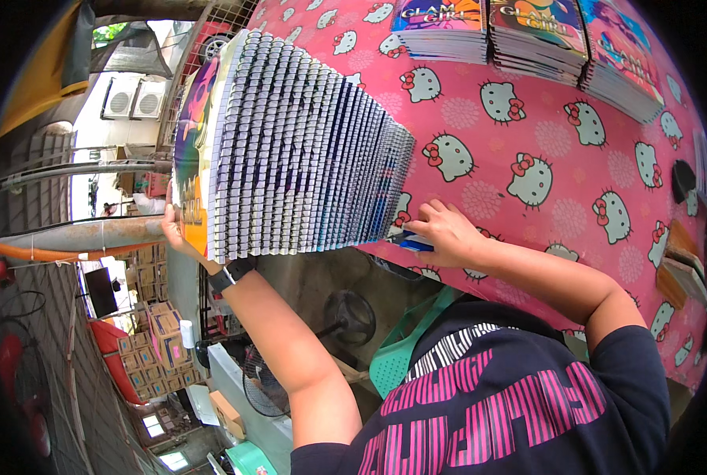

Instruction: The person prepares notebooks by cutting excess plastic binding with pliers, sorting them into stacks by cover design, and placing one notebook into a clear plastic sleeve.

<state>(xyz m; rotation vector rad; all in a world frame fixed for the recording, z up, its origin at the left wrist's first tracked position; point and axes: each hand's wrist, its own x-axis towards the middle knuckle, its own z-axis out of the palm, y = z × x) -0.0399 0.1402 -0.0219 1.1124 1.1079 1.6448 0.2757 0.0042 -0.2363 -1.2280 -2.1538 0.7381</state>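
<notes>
A long row of spiral-bound notebooks (290,150) stretches across the near left of the table, their wire-bound edges turned up toward me. At its left end my left hand (181,229), with a dark watch on the wrist, is wrapped against the colourful outer cover; part of the hand is hidden behind the notebooks. My right hand (451,236) is at the row's lower right end, near the table edge. Its fingers are curled around a flat blue thing (411,242), mostly covered, which I cannot identify.
A pink tablecloth (555,222) printed with white cat heads covers the table. Three stacks of notebooks (535,43) stand along the far side. Small wooden blocks (680,273) lie at the right. Below the near edge are a green plastic chair (393,368) and a fan (349,317).
</notes>
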